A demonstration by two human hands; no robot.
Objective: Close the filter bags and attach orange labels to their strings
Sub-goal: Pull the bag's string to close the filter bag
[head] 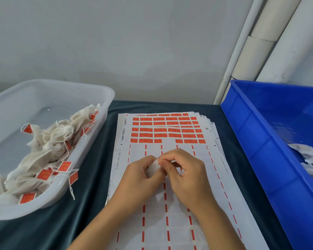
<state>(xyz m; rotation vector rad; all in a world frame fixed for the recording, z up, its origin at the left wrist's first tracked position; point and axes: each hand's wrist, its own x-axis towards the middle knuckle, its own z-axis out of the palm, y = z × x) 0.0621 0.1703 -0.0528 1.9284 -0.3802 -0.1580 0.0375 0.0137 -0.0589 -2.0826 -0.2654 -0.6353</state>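
Both hands, left (137, 175) and right (185, 173), pinched one white filter bag (153, 168) above the label sheet (170, 199); bag orientation indeterminate. Sheet margin print was illegible; orange labels (167, 129) occupied its far end.

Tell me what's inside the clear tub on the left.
The clear tub holds a heap of closed filter bags with orange labels on their strings. Whatever lies under the heap is covered.

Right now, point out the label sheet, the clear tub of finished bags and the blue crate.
label sheet (168, 130), head view, on its orange labels.
clear tub (105, 98), head view, on its far right rim.
blue crate (257, 141), head view, on its inner left wall.
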